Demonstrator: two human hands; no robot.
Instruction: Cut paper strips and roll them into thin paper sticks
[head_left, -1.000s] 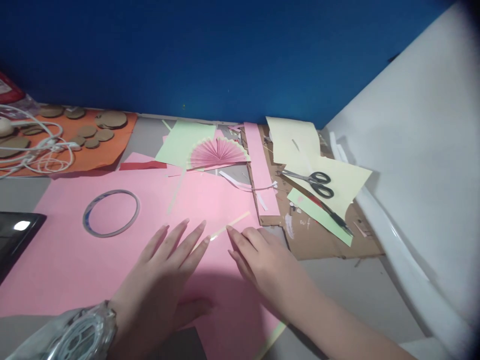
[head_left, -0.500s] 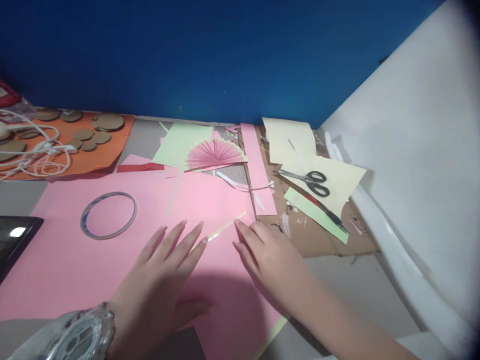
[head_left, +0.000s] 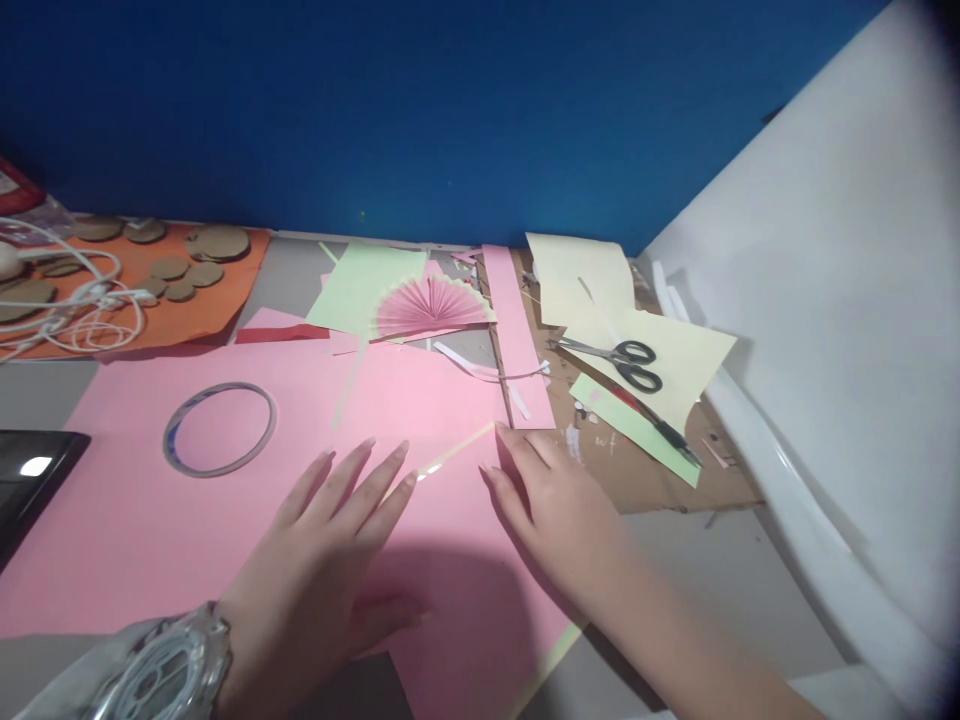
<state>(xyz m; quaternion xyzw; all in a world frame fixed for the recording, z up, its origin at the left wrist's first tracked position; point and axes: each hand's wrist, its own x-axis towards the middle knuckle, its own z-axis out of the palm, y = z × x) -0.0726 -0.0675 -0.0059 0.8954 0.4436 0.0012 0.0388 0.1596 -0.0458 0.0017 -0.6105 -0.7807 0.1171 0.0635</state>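
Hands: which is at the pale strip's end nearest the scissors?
The right hand, with a fingertip at that end of the pale strip; the left hand, with the watch at its wrist, lies farther from the scissors.

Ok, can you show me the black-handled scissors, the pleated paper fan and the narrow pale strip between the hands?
Black-handled scissors [head_left: 617,357]: head view, where blades meet handles.
Pleated paper fan [head_left: 433,306]: head view, middle of its pleats.
Narrow pale strip [head_left: 458,451]: head view, mid-length.
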